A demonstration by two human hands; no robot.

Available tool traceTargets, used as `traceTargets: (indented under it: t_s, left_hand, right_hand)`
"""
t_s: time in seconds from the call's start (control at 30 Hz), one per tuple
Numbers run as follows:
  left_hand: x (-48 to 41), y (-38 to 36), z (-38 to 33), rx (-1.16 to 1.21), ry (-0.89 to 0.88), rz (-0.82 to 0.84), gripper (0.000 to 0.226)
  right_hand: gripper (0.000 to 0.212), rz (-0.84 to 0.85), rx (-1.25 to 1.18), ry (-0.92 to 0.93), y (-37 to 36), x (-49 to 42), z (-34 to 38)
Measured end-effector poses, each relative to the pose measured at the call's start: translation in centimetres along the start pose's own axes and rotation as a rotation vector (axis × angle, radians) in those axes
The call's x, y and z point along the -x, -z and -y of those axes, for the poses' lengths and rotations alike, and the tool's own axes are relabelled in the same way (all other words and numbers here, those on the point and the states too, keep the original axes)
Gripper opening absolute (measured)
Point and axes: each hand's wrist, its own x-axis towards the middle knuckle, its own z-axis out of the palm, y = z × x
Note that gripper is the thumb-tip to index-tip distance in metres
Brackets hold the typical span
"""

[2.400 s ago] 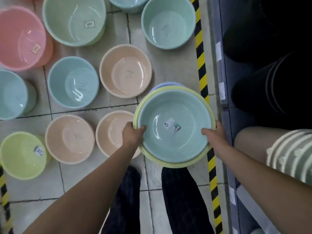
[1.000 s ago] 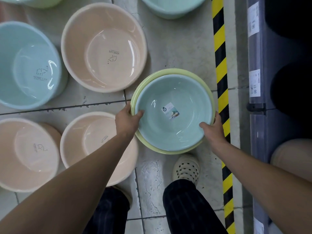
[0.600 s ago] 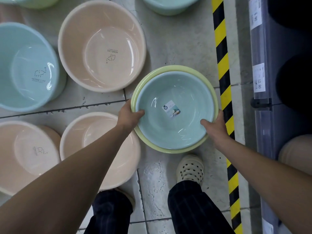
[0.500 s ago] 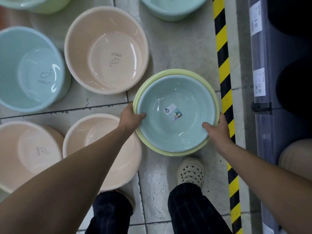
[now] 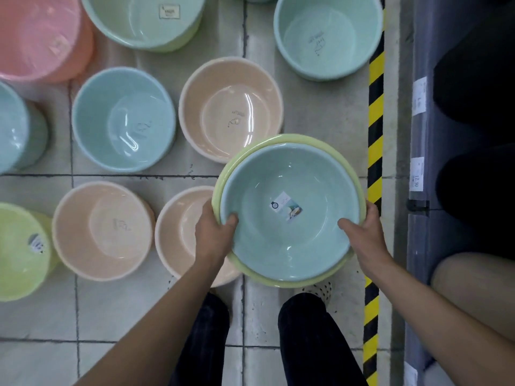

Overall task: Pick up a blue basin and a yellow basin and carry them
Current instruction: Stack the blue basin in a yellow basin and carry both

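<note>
A blue basin (image 5: 289, 246) with a small label inside is nested in a slightly larger yellow basin (image 5: 315, 142), of which only the rim shows. Both are held in the air above the tiled floor. My left hand (image 5: 213, 235) grips the left rims, thumb hooked inside the blue basin. My right hand (image 5: 362, 232) grips the right rims the same way.
Several basins stand on the floor: beige ones (image 5: 231, 110) (image 5: 103, 232) (image 5: 184, 235), blue ones (image 5: 122, 118) (image 5: 326, 34), a pink one (image 5: 36, 37), green ones (image 5: 19, 249). A yellow-black striped tape (image 5: 374, 121) runs beside a grey shelf (image 5: 418, 135) on the right. My legs are below.
The nested basins have risen toward me and now cover most of my right shoe. The view has pulled back, showing more floor basins. Both hands keep their grip.
</note>
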Motion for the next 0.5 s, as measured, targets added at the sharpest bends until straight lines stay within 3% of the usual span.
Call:
traceTargets:
  t_s: [0.5]
  left_hand:
    - [3.8, 12.2, 12.1, 0.190, 0.288, -0.344, 0.049]
  right_hand:
    - [0.047, 0.277, 0.276, 0.042, -14.7, 6.6, -1.0]
